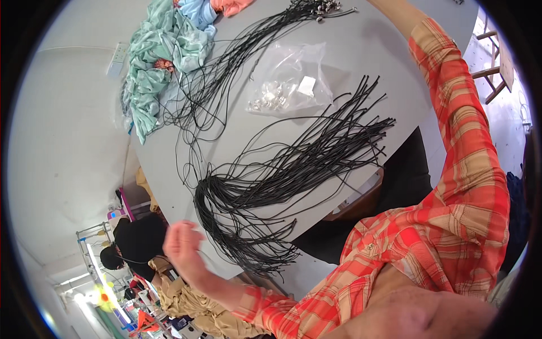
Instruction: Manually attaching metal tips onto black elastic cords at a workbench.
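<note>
My left hand is raised near the left edge of the table, just beside a thick bundle of black cords. Its fingers look bent but are smeared by motion, and I cannot make out anything in them. The cords lie across the table, bunched and bent at their left end, with part of them curving down toward the near edge. My right forearm reaches to the far side, and its hand is out of the picture. More black cords stretch along the far side, with small silvery metal pieces at their ends.
A clear plastic bag with silvery metal pieces and a white slip lies between the cord bundles on the grey table. Pale green cloth is heaped at the far left. A person in black is beyond it, near tan cloth.
</note>
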Motion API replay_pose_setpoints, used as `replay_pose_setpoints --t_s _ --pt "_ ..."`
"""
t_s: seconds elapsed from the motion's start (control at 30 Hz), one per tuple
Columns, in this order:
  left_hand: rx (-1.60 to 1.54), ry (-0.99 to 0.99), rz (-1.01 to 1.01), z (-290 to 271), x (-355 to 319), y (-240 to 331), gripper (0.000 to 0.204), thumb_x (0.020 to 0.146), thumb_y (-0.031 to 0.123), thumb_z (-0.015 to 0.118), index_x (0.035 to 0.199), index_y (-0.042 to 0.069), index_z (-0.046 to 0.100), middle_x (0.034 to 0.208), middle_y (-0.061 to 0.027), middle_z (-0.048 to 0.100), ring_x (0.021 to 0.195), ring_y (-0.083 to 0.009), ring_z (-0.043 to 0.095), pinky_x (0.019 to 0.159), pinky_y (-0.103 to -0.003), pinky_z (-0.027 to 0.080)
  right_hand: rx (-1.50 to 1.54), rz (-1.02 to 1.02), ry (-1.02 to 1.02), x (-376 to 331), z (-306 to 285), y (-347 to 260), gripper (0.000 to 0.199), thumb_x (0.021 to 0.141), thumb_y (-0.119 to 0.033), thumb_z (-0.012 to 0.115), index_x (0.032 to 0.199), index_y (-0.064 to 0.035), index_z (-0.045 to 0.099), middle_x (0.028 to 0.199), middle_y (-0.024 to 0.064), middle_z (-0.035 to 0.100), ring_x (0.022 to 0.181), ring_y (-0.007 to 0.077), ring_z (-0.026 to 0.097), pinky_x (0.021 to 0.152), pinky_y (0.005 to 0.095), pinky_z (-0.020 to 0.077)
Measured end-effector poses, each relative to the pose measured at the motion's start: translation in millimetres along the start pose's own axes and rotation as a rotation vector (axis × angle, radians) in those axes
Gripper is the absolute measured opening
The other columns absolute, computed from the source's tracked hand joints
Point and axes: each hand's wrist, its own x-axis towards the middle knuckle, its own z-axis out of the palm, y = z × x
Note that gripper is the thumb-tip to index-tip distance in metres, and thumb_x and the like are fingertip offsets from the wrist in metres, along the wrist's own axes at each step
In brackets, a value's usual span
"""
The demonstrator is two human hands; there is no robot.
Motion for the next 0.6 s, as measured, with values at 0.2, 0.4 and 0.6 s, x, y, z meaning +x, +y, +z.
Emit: replay_pose_setpoints --t_s 0.2,0.4,0.6 --pt "0.903 0.461 0.412 -27 154 -14 0.023 0.088 0.019 0.052 0.099 0.002 0.062 0.076 -0.0090 0.062 0.069 -0.0152 0.058 0.060 -0.027 0.046 -0.835 -0.465 0.125 -28 8 31 0.018 0.078 -0.016 0.052 0.086 -0.0007 0.058 0.076 0.0191 0.062 0.067 0.0299 0.062 0.061 0.0411 0.0502" --pt "0.983 0.246 0.548 76 222 -100 0.031 0.082 0.016 0.059 0.111 0.005 0.058 0.107 -0.0129 0.059 0.096 -0.0295 0.057 0.084 -0.034 0.043 -1.335 -0.325 -0.128 -49 13 58 0.022 0.078 -0.023 0.053 0.091 -0.0075 0.061 0.082 0.0180 0.063 0.080 0.0344 0.060 0.069 0.0445 0.0471" --pt "0.722 -0.313 0.621 165 126 -99 0.028 0.078 0.012 0.061 0.105 0.004 0.056 0.101 -0.0158 0.057 0.094 -0.0326 0.053 0.080 -0.040 0.043 -1.023 -0.624 -0.108 -149 24 18 0.022 0.077 -0.020 0.057 0.094 -0.0057 0.058 0.075 0.0191 0.060 0.069 0.0361 0.058 0.065 0.0403 0.0483"
